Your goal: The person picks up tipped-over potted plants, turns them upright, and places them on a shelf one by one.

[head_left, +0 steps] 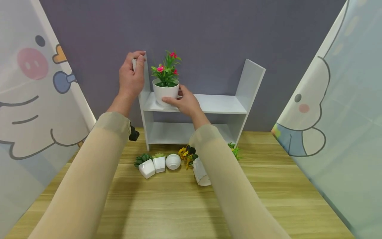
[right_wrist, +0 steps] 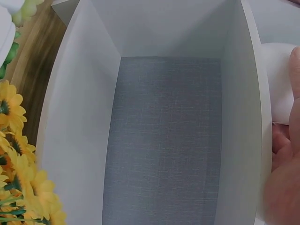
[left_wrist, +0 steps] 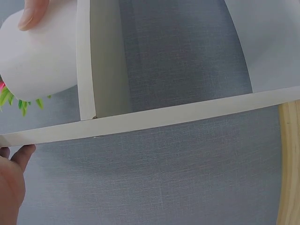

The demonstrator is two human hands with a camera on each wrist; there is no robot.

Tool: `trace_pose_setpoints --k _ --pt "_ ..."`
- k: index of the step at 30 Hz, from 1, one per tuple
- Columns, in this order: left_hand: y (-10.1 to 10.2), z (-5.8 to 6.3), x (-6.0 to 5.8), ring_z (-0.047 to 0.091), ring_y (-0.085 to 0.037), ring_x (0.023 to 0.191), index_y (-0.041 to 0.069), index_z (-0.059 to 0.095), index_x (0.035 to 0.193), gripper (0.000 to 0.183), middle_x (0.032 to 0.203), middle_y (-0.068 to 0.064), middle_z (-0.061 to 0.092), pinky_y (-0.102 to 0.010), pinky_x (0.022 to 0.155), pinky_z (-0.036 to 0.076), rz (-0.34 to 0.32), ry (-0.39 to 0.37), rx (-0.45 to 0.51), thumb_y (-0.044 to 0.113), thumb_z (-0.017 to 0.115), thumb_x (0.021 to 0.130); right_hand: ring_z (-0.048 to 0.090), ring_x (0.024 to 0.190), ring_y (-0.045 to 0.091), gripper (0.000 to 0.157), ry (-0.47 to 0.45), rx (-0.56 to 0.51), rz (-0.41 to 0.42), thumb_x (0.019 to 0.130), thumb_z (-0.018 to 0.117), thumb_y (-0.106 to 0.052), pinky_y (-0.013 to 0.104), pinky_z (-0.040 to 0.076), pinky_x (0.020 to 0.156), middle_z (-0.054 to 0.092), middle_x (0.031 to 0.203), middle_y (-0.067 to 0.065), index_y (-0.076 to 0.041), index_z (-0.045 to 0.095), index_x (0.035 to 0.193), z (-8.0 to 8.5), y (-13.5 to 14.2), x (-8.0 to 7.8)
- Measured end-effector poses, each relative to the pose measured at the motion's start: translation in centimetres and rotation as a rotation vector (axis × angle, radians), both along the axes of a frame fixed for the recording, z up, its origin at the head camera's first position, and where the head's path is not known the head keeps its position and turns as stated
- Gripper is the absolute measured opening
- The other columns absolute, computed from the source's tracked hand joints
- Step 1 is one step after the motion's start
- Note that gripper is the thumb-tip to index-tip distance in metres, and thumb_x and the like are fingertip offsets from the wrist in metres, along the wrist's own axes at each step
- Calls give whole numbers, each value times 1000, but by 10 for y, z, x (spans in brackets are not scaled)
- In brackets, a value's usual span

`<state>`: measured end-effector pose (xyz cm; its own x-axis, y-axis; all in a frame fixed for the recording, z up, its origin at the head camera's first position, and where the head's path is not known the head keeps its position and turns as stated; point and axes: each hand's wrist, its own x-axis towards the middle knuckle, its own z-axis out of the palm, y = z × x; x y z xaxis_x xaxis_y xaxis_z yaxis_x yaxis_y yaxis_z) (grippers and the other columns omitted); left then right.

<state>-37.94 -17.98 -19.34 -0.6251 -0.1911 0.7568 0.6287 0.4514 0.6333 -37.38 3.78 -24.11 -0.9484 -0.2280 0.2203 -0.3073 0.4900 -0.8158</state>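
Observation:
A white pot [head_left: 165,94] with a green plant and pink flowers [head_left: 167,69] sits at the left end of the upper board of a white shelf [head_left: 221,103]. My right hand [head_left: 190,102] holds the pot from its right side, thumb across the front. In the right wrist view the pot [right_wrist: 277,79] is partly cut off by the frame. My left hand [head_left: 131,73] grips the top of the shelf's left side panel [head_left: 145,79]. The left wrist view catches its fingertips [left_wrist: 26,154] right at the panel's edge.
In front of the shelf, several small white pots [head_left: 147,168] with succulents lie on the wooden table [head_left: 161,202]. Yellow flowers [head_left: 183,153] and a white pot [head_left: 201,172] lie partly behind the right sleeve. Printed curtains [head_left: 337,99] flank the table.

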Motion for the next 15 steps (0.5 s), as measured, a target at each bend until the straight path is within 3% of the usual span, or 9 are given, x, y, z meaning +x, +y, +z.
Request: trace_pose_setpoints --k 15 --pt "1 0 0 55 0 103 15 67 143 39 125 6 69 -24 86 38 -9 6 15 39 49 118 55 147 26 104 -21 40 29 95 81 -62 46 49 119 54 164 6 -23 28 175 2 2 -4"
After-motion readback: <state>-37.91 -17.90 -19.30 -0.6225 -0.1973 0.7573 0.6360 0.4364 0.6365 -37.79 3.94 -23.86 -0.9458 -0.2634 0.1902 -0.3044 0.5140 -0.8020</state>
